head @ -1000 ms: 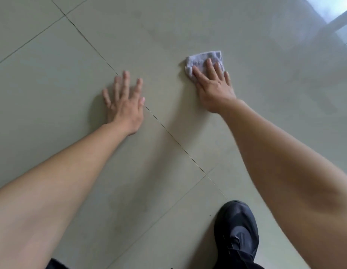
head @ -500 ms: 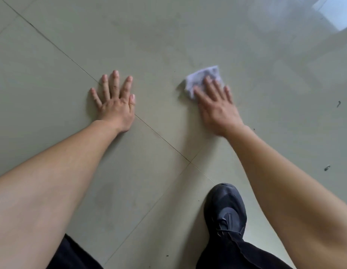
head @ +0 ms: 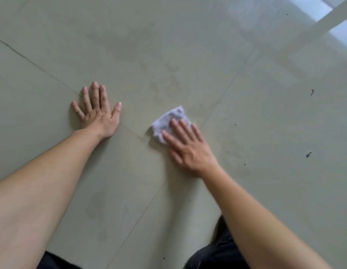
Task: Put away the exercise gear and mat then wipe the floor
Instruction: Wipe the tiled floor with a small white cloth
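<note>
A small white cloth (head: 168,120) lies crumpled on the pale green tiled floor (head: 168,55). My right hand (head: 190,148) presses flat on the cloth's near part, fingers spread over it. My left hand (head: 98,113) rests flat on the floor to the left of the cloth, fingers spread, holding nothing. No exercise gear or mat is in view.
Dark specks of dirt (head: 308,154) are scattered on the tile at the right. Grout lines cross just below the cloth. My dark trouser legs (head: 217,255) show at the bottom edge. Window light reflects on the floor at the top right.
My right hand has dragged the cloth toward me and a little left. The view has shifted; my shoe is now hidden behind my right arm. The left hand stays planted.
</note>
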Demonstrator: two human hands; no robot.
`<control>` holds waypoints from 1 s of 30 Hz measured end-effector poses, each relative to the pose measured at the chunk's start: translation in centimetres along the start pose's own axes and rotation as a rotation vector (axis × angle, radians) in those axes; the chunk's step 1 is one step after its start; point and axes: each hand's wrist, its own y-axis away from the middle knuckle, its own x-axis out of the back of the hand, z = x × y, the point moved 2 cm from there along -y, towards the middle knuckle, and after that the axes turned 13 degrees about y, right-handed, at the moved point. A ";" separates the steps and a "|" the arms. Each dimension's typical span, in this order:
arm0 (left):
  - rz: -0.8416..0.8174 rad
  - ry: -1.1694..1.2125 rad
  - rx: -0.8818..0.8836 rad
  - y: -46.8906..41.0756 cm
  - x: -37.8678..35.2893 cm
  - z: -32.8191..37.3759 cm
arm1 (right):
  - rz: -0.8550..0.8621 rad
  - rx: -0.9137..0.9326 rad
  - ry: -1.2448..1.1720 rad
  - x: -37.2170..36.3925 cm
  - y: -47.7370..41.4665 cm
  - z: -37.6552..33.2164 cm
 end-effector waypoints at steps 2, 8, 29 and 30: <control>-0.023 -0.006 0.027 -0.1 0.0 -0.1 | -0.010 -0.087 0.007 1.1 -3.0 5.7; -0.021 -0.036 0.033 -0.1 -0.1 -0.4 | -0.091 -0.511 -0.162 5.5 -13.2 14.8; -0.267 -0.028 0.119 -2.4 4.1 -0.1 | -0.186 -0.399 -0.115 9.4 -23.8 22.3; -0.314 -0.064 0.095 -2.6 4.6 -0.5 | -0.153 -0.384 -0.125 9.2 -24.6 20.2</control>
